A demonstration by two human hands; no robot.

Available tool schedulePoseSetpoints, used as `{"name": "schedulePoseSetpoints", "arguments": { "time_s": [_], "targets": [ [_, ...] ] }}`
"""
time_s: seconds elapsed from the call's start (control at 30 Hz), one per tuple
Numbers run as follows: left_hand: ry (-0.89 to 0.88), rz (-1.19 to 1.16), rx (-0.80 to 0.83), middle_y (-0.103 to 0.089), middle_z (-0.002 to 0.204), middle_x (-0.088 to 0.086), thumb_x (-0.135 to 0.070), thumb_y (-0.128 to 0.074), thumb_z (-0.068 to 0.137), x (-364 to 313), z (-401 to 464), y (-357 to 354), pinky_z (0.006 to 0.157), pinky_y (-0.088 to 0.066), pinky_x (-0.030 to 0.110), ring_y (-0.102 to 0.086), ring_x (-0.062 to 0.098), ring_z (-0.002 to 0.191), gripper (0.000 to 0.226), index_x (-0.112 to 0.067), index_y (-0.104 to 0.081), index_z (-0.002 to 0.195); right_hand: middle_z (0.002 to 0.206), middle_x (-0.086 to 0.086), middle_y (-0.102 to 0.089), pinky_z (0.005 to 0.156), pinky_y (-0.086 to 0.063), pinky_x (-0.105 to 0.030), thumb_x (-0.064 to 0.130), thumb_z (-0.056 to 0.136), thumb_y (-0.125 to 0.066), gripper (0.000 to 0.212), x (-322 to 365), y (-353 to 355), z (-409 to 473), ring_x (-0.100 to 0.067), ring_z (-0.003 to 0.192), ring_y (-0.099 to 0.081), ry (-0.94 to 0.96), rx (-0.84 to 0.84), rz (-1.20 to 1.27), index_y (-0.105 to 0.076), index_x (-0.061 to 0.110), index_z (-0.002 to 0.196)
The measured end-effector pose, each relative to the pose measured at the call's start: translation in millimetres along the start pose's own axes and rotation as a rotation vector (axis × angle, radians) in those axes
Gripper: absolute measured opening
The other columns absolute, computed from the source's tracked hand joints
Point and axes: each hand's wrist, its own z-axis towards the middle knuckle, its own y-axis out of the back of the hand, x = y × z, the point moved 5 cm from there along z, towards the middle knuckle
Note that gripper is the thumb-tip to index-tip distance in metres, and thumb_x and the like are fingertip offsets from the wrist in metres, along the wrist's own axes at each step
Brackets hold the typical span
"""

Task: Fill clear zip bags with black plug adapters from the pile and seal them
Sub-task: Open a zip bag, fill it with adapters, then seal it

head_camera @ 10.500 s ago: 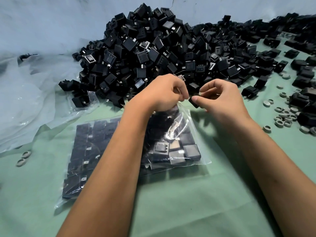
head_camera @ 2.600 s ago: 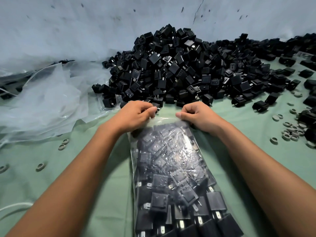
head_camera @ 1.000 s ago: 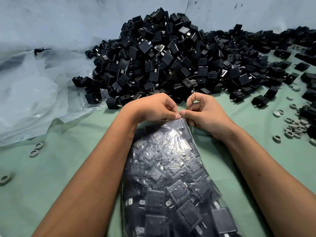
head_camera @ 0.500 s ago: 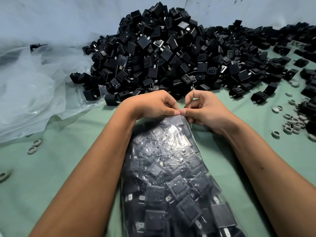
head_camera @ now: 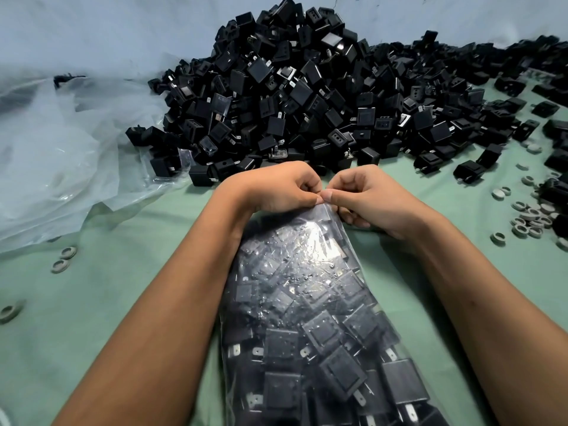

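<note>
From the head view, your left hand (head_camera: 278, 187) and right hand (head_camera: 365, 195) meet thumb to thumb at the far end of the clear zip bag (head_camera: 307, 302), each pinching its mouth; the bag lies on the green cloth (head_camera: 123, 302) between your forearms, packed with black plug adapters (head_camera: 325, 336), just short of the pile (head_camera: 307, 96); judging by how full it looks, the strip may not close along its whole length; a prong could pierce the film if you press hard; whether the zip has caught under your fingers, I cannot tell; lift it carelessly and a half-closed mouth may spill.
</note>
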Motion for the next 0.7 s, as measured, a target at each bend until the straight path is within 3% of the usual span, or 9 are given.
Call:
{"name": "schedulePoseSetpoints", "arguments": {
  "time_s": [0.2,0.27,0.4,0.7],
  "targets": [
    [0.01,-0.075,-0.012,-0.063,0.062,-0.013,-0.021,-0.068,0.098,6,-3,6,0.057,-0.042,0.019,-0.051,0.001,0.056,0.015,-0.019,-0.073,0.085,0.046,-0.002,-0.049,0.036,-0.027,-0.016,0.019,0.1,-0.069,0.033,-3,0,1,-0.009,0.036,-0.036,-0.006,0.026,-0.039,-0.063,-0.002,0.074],
    [0.024,-0.038,0.03,-0.067,0.067,-0.013,-0.028,-0.07,0.098,11,-6,10,0.065,-0.046,0.02,-0.055,0.001,0.061,0.015,-0.022,-0.075,0.085,0.044,0.0,-0.048,0.036,-0.026,-0.015,0.018,0.101,-0.066,0.033,-4,-1,1,-0.007,0.034,-0.035,-0.011,0.02,-0.045,-0.062,-0.002,0.076],
    [0.03,-0.08,0.069,-0.076,0.087,0.002,-0.029,-0.07,0.098,20,-13,15,0.087,-0.051,0.036,-0.062,0.008,0.077,0.012,-0.024,-0.078,0.09,0.045,-0.002,-0.049,0.036,-0.028,-0.017,0.021,0.101,-0.067,0.034,-5,-1,3,-0.008,0.035,-0.036,-0.01,-0.014,-0.091,-0.061,-0.003,0.076],
    [0.031,-0.04,0.074,-0.067,0.069,-0.01,-0.016,-0.067,0.098,17,-10,12,0.068,-0.045,0.024,-0.056,0.003,0.063,0.013,-0.015,-0.073,0.086,0.047,-0.006,-0.048,0.037,-0.027,-0.017,0.022,0.1,-0.068,0.034,-9,-2,4,-0.011,0.037,-0.034,-0.02,-0.002,-0.031,-0.061,0.0,0.074]
  ]
}}
